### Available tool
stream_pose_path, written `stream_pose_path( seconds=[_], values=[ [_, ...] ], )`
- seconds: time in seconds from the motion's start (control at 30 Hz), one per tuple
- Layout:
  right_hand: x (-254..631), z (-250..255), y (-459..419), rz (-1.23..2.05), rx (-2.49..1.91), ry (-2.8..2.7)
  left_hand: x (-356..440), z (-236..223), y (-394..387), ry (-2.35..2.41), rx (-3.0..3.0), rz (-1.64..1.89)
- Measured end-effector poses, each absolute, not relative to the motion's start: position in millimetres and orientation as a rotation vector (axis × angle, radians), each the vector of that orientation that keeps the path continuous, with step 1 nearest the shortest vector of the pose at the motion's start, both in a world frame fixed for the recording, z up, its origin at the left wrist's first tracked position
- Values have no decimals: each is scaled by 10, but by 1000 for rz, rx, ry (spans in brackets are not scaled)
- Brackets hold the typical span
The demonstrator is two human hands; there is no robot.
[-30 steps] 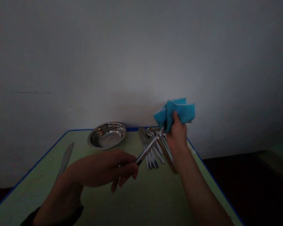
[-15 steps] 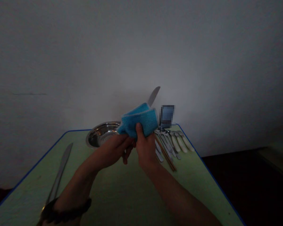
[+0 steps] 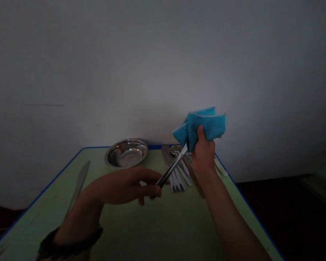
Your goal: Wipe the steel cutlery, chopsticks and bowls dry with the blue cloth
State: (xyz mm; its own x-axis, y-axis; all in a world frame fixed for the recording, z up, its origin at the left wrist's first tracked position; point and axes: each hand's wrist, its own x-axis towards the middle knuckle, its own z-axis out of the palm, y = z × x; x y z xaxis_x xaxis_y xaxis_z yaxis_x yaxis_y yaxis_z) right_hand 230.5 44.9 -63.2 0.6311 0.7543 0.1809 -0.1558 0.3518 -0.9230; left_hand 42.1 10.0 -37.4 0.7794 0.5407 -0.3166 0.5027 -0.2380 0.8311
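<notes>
My left hand [image 3: 137, 185] pinches the handle of a table knife [image 3: 171, 169], which slants up to the right over the table. A folded blue cloth [image 3: 206, 127] covers the knife's far part, so its tip is hidden. My right hand [image 3: 204, 150] is closed on the cloth with the thumb pressed on top. Below the knife lie several silver pieces of cutlery [image 3: 176, 181] and a pair of brown chopsticks [image 3: 197, 181], partly behind my right hand.
A shiny metal bowl [image 3: 127, 154] stands at the back left of the green table [image 3: 154, 228]. Another knife [image 3: 80, 179] lies at the left, partly behind my left forearm. A pale-handled utensil [image 3: 221, 168] is near the right edge. A wall [image 3: 163, 72] rises behind the table.
My right hand and the cloth have moved right and up, away from my left hand. A length of knife now shows between the hands, while the blade tip above the cloth is no longer visible.
</notes>
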Motion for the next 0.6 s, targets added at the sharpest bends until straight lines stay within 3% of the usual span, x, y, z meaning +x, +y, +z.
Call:
stream_pose_path(
  seconds=[0.2, 0.4, 0.6],
  values=[
    [2301, -629, 411, 559, -1351, -906, 679, -595, 185, 709, 1751, 145],
    [2712, -540, 519, 320, -1253, -690, 609, -1009, 424, 955, 1518, 229],
    [2609, -520, 464, 434, -1348, -792, 899, -1387, 644, 1108, 1531, 238]
  ],
)
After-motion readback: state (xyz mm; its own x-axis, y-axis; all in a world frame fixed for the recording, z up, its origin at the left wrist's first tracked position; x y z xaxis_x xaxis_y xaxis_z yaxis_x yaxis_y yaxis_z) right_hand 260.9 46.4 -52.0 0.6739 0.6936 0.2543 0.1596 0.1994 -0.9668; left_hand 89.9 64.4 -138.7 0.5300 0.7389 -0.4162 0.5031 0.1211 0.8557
